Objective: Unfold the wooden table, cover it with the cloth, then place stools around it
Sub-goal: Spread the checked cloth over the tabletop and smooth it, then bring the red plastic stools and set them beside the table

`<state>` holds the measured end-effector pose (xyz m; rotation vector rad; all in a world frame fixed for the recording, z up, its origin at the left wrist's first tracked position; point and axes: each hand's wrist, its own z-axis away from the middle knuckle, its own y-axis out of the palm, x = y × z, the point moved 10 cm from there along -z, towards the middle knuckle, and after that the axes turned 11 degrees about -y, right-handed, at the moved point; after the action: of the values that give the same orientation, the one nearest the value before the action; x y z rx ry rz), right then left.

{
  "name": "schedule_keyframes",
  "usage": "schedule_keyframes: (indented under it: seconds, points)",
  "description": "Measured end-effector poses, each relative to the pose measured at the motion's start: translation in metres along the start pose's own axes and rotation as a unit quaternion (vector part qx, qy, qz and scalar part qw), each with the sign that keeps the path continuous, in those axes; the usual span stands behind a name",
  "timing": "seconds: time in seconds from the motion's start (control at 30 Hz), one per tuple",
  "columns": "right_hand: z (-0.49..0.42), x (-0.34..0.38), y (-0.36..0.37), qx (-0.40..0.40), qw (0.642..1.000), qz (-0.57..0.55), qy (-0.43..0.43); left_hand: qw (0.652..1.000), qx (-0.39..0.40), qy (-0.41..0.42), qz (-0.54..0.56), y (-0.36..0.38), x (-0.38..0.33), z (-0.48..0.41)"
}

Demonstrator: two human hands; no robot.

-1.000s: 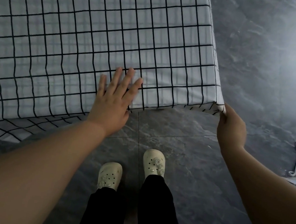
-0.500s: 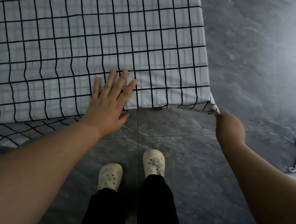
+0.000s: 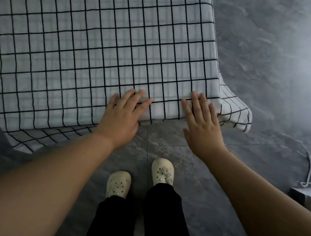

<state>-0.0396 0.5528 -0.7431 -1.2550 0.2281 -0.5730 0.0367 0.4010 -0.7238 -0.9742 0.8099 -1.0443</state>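
Item: cloth (image 3: 100, 49). I judge it light, thin and soft. It drapes over the edges and hangs in a loose point at the near right corner. It would probably slide on a smooth top, so I would shift it by pinching the hem or a hanging corner, and settle it with flat palms rather than bunching the middle.

Appearance: white with a black grid of lines and faint creases. It lies spread across the table, which it hides entirely; I see no wood. There is overhang at the near edge and the near left corner.

Left hand (image 3: 122, 117): flat on the cloth at the near edge, fingers spread. Right hand (image 3: 201, 126): flat likewise, just beside the near right corner. Neither pinches anything.

Surroundings: grey marbled floor (image 3: 261, 52), pale clogs (image 3: 162, 171) below the near edge, and a cord (image 3: 308, 171) lying at right. No stools in view.
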Motion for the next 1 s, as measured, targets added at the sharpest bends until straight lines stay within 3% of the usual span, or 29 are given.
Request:
schedule_keyframes:
  seconds: [0.1, 0.2, 0.43, 0.63, 0.77, 1.0]
  points:
    - [0.0, 0.005, -0.003, 0.055, 0.998, -0.007, 0.006, 0.999, 0.044, -0.022, 0.005, -0.006, -0.003, 0.002]
    - [0.004, 0.007, -0.039, 0.058, 0.994, -0.09, 0.026, 0.998, 0.051, -0.033, 0.021, -0.038, -0.007, 0.006]
    - [0.057, 0.023, -0.237, -0.125, 0.974, -0.168, 0.087, 0.993, -0.053, -0.05, 0.095, -0.232, -0.035, 0.043]
    - [0.164, 0.055, -0.403, -0.269, 0.935, -0.166, 0.163, 0.976, -0.192, 0.024, 0.099, -0.418, -0.082, 0.121]
    - [0.251, 0.079, -0.448, -0.329, 0.902, -0.132, 0.247, 0.971, -0.195, 0.101, 0.093, -0.459, -0.119, 0.174]
    - [0.413, 0.132, -0.476, -0.438, 0.789, -0.105, 0.417, 0.936, -0.2, 0.283, 0.061, -0.494, -0.186, 0.278]
